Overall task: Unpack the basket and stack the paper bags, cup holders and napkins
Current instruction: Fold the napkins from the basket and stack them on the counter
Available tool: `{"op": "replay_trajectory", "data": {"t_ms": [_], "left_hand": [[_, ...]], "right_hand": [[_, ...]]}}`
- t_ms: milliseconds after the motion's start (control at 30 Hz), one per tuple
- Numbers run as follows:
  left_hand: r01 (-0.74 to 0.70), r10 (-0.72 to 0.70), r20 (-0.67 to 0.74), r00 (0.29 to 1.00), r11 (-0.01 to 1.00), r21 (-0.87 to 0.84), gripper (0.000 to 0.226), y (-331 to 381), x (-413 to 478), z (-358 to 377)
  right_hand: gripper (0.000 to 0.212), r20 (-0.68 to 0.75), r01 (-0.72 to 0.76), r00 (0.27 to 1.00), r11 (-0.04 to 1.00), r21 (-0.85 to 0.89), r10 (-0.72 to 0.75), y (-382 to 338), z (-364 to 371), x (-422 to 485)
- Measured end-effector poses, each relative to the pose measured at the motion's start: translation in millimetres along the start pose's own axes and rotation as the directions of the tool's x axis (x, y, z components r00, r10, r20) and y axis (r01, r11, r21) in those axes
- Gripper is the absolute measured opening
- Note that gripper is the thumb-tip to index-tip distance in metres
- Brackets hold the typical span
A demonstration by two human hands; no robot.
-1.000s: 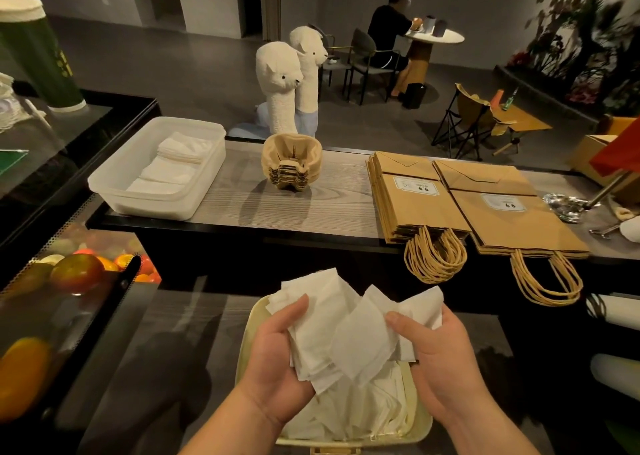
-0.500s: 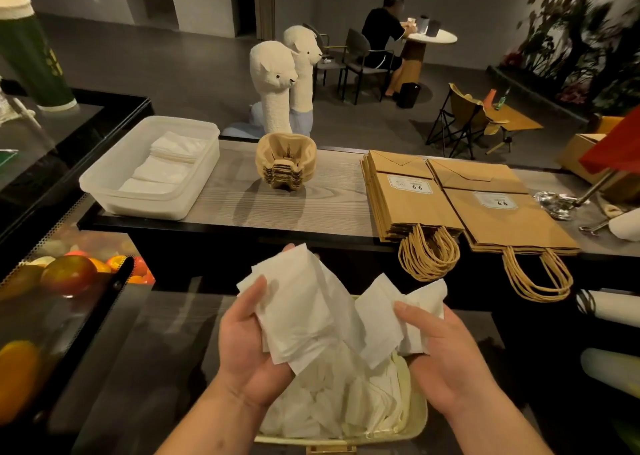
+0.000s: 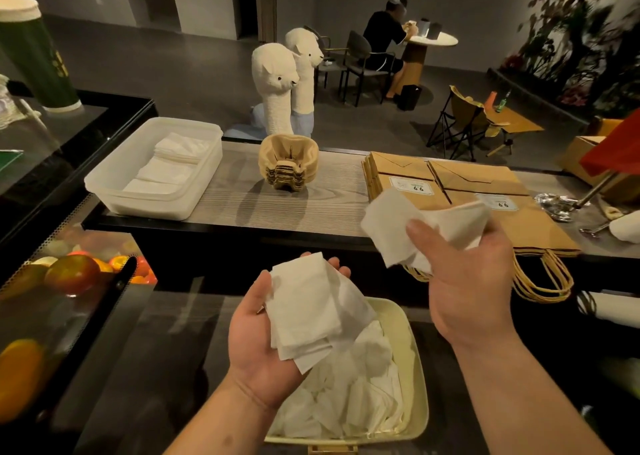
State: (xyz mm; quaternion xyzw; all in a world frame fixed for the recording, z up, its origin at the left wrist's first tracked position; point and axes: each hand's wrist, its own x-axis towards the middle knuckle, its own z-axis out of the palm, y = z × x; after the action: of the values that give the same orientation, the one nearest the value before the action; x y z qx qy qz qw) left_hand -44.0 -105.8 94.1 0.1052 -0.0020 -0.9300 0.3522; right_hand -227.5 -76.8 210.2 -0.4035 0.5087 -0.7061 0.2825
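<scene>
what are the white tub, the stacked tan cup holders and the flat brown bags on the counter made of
White rectangular tub: likely plastic, matte, translucent walls. Stacked tan cup holders: probably moulded paper pulp, dull, rough. Flat brown bags: kraft paper, matte, crisp folds; handles look like twisted cord.

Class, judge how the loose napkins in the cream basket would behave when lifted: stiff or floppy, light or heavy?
Probably floppy: napkins in the left hand sag past its palm. Likely light: the right hand thumb-pinches another bunch. Those in the basket lie unaligned, so may slip apart.
</scene>
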Motion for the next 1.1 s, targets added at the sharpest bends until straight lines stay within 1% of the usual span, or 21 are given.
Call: {"op": "replay_trajectory", "data": {"t_ms": [33,67,100,167,200,233,267,300,367,433,467,500,533,600,667,733,800,867,967,1033,1100], "left_hand": [[0.017,-0.017,-0.002,1.000,1.000,-0.005,0.081,-1,1,1],[0.026,-0.026,0.001,1.000,1.000,-0.006,0.079,-3,1,2],[0.034,-0.034,0.002,0.999,0.999,0.008,0.077,-3,0,4],[0.047,-0.046,-0.009,0.999,0.997,0.062,0.073,-1,-3,10],[0.038,-0.036,-0.021,0.999,0.996,0.085,0.069,0,-4,13],[0.018,-0.013,-0.050,0.999,0.994,0.106,0.062,1,-5,17],[-0.002,0.013,-0.089,0.996,0.993,0.122,0.057,1,-6,20],[-0.013,0.029,-0.117,0.993,0.991,0.132,0.055,1,-7,22],[-0.026,0.045,-0.145,0.988,0.991,0.130,0.056,0,-9,25],[-0.025,0.042,-0.151,0.988,0.994,0.110,0.060,-1,-9,25],[-0.021,0.036,-0.148,0.988,0.995,0.100,0.061,-1,-10,25],[-0.022,0.036,-0.147,0.988,0.995,0.097,0.061,-2,-10,25],[-0.028,0.043,-0.144,0.989,0.994,0.105,0.059,-4,-9,26],[-0.043,0.062,-0.132,0.989,0.988,0.146,0.054,-7,-8,24],[-0.049,0.072,-0.119,0.990,0.983,0.180,0.050,-10,-7,25],[-0.045,0.074,-0.132,0.988,0.977,0.210,0.047,-12,-6,26],[-0.050,0.086,-0.148,0.985,0.972,0.231,0.046,-13,-6,27],[-0.039,0.082,-0.171,0.982,0.970,0.240,0.045,-13,-6,26],[0.040,0.008,-0.180,0.984,0.965,0.261,0.045,-16,-8,26],[0.097,-0.052,-0.178,0.983,0.962,0.254,0.049,-20,-9,25],[0.107,-0.065,-0.187,0.980,0.968,0.228,0.052,-20,-10,25]], "right_hand": [[0.033,0.105,0.129,0.987,0.991,-0.030,-0.126,-4,7,-1],[0.038,0.240,0.216,0.950,0.976,-0.041,-0.200,-5,11,-4],[0.039,0.398,0.242,0.895,0.968,-0.059,-0.200,-2,14,-8],[0.035,0.673,0.300,0.738,0.920,-0.254,-0.055,10,12,-17],[0.035,0.738,0.362,0.674,0.859,-0.362,0.027,16,8,-22],[0.037,0.756,0.373,0.647,0.823,-0.429,0.101,20,3,-25],[0.041,0.747,0.323,0.645,0.829,-0.457,0.160,20,-2,-25],[0.045,0.733,0.222,0.648,0.870,-0.441,0.206,18,-5,-25],[0.050,0.708,-0.007,0.668,0.954,-0.300,0.228,14,-9,-24],[0.043,0.616,-0.155,0.757,0.976,-0.154,0.217,13,-13,-22],[0.037,0.541,-0.190,0.811,0.975,-0.117,0.223,14,-14,-22],[0.031,0.455,-0.209,0.856,0.969,-0.131,0.246,13,-14,-22],[0.027,0.354,-0.222,0.891,0.953,-0.207,0.285,14,-13,-23],[0.021,0.200,-0.264,0.910,0.881,-0.394,0.362,17,-10,-24],[0.022,0.178,-0.273,0.895,0.818,-0.506,0.409,21,-5,-26],[0.021,0.172,-0.221,0.906,0.778,-0.588,0.387,26,-1,-28],[0.020,0.152,-0.173,0.933,0.779,-0.603,0.325,31,1,-27],[0.017,0.156,-0.138,0.950,0.813,-0.566,0.271,32,1,-25],[0.014,0.252,-0.042,0.946,0.846,-0.531,0.205,32,4,-20],[0.014,0.336,0.003,0.914,0.825,-0.565,0.227,34,7,-17],[0.018,0.366,0.035,0.902,0.806,-0.591,0.229,33,7,-18]]}}
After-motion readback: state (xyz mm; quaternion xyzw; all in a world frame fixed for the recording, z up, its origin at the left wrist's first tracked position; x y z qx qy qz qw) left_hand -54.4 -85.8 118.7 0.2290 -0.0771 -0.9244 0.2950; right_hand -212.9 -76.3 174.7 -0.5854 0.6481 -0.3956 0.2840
